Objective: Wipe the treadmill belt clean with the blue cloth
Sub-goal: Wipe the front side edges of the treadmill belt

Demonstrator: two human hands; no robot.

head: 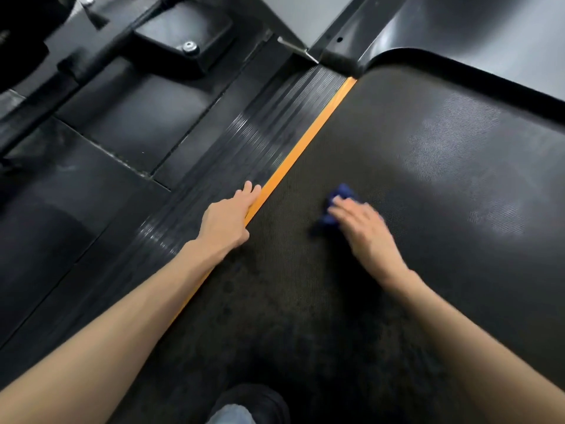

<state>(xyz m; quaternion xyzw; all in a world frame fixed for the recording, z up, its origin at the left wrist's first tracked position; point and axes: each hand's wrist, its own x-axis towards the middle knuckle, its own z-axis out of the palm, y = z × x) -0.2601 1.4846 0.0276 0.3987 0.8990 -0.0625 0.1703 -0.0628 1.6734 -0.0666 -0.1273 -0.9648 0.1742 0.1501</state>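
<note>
the right grip (363, 228) was smeared by motion and hid most of the blue cloth (345, 191) from me. the treadmill belt (428, 179) ran off the right edge; a dark shoe (253, 399) was cut by the bottom edge.

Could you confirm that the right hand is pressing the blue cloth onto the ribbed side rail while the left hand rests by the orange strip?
Not quite: the head view shows the right hand pressing the blue cloth onto the treadmill belt, not the ribbed side rail. The left hand does rest by the orange strip.
</note>
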